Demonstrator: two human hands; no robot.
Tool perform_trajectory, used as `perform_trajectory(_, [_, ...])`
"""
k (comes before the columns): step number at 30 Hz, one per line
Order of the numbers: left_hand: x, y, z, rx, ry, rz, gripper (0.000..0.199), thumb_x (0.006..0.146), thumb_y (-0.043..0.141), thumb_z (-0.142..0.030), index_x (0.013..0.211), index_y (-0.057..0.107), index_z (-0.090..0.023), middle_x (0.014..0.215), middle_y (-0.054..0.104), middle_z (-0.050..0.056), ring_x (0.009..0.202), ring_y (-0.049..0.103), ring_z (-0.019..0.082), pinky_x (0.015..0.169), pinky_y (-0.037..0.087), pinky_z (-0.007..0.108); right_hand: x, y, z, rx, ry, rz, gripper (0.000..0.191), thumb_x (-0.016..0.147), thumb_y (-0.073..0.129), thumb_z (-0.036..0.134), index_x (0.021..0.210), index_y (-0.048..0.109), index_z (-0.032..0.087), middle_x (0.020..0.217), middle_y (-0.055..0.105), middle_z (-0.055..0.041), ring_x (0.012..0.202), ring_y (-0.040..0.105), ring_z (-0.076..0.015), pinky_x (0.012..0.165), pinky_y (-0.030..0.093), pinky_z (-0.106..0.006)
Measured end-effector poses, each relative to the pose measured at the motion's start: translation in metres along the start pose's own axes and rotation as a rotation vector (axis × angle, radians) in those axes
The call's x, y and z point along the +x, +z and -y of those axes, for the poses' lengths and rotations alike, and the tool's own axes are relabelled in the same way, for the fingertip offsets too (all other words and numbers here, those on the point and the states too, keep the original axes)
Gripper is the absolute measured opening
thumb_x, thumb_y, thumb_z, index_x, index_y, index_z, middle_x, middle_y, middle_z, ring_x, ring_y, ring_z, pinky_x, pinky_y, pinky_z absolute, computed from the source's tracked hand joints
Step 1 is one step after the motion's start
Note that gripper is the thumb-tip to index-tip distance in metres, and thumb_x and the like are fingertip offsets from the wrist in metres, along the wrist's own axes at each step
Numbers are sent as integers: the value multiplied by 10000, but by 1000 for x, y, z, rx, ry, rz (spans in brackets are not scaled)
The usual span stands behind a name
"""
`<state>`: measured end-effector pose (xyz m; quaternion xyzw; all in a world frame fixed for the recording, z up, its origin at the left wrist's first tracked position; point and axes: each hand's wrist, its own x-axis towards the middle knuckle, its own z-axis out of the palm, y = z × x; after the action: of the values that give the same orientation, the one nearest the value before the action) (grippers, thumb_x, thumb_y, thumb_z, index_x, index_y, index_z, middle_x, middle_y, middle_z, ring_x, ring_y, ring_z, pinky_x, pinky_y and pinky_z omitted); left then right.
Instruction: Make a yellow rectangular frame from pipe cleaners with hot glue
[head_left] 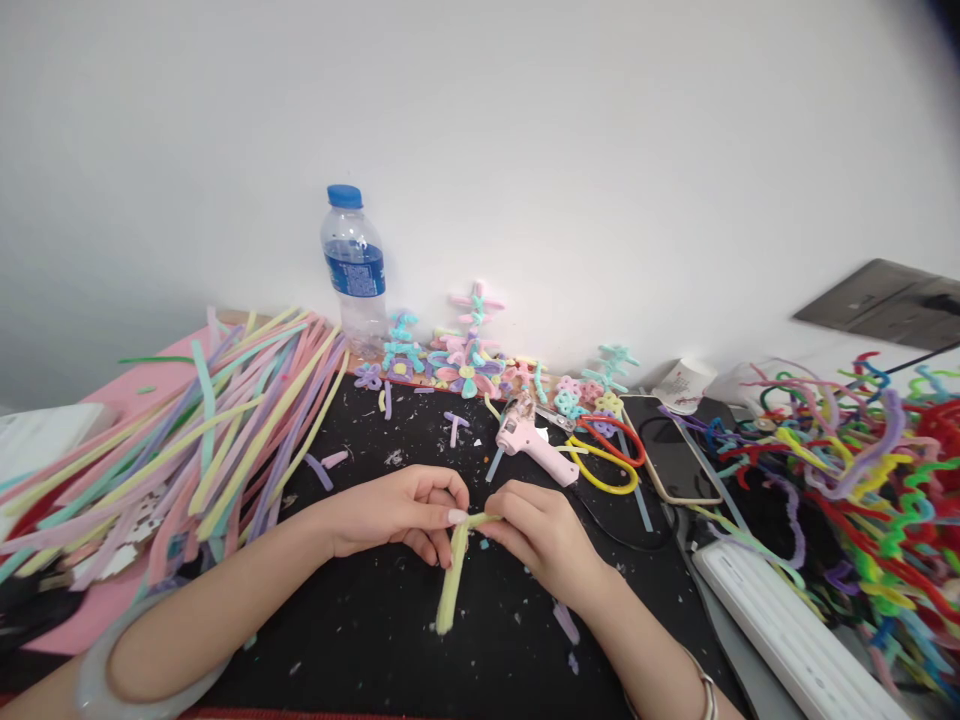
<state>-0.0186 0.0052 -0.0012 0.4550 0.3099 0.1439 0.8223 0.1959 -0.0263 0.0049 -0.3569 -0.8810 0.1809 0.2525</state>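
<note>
Over the black mat, a pale yellow pipe cleaner (451, 590) is pinched between both hands. It is bent near its top, and its longer part hangs down toward me. My left hand (420, 515) grips it at the bend between thumb and fingers. From the other side, my right hand (536, 530) pinches the short end that points right; its fingertips partly hide that end. Just beyond my hands lies a pink glue gun (536, 445), with a small purple T-shaped piece (455, 428) to its left.
Loose pastel pipe cleaners (247, 430) are heaped on the left. A water bottle (354, 270) and finished pipe-cleaner flowers (469, 375) line the wall. Scissors (607, 470), a phone (682, 460), a white power strip (787, 630) and a bright tangle of pipe cleaners (892, 500) are at right.
</note>
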Motion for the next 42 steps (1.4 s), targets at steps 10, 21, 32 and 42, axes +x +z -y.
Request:
perform_trajectory(10, [-1, 3, -4, -12, 16, -63, 184, 798, 636, -295, 864, 533, -157, 697, 642, 4, 628, 633, 107, 601, 472, 206, 0, -2, -3, -6, -25, -45, 168, 912, 488, 225, 1022, 601, 166, 882, 633, -70, 768, 587, -155, 688, 479, -263])
perform_trajectory(21, [-1, 10, -6, -23, 33, -136, 196, 784, 644, -311, 837, 539, -155, 693, 639, 1, 618, 616, 102, 609, 467, 211, -2, 1, -3, -98, -60, -107, 170, 907, 485, 191, 1017, 613, 173, 875, 634, -71, 765, 604, -154, 678, 501, -262])
perform_trajectory(32, [4, 5, -1, 15, 116, -277, 203, 770, 658, -324, 836, 564, -156, 657, 653, -5, 593, 618, 103, 601, 466, 212, -2, 0, -8, -7, 17, -152, 164, 899, 497, 189, 1025, 601, 183, 884, 635, -68, 782, 592, -155, 695, 496, -271])
perform_trajectory(42, [5, 7, -1, -11, 159, -317, 173, 768, 663, -290, 799, 572, -145, 638, 647, -11, 588, 599, 90, 590, 459, 202, -2, 3, -7, 2, 45, -187, 137, 898, 493, 185, 957, 616, 182, 805, 630, -48, 716, 592, -135, 638, 490, -241])
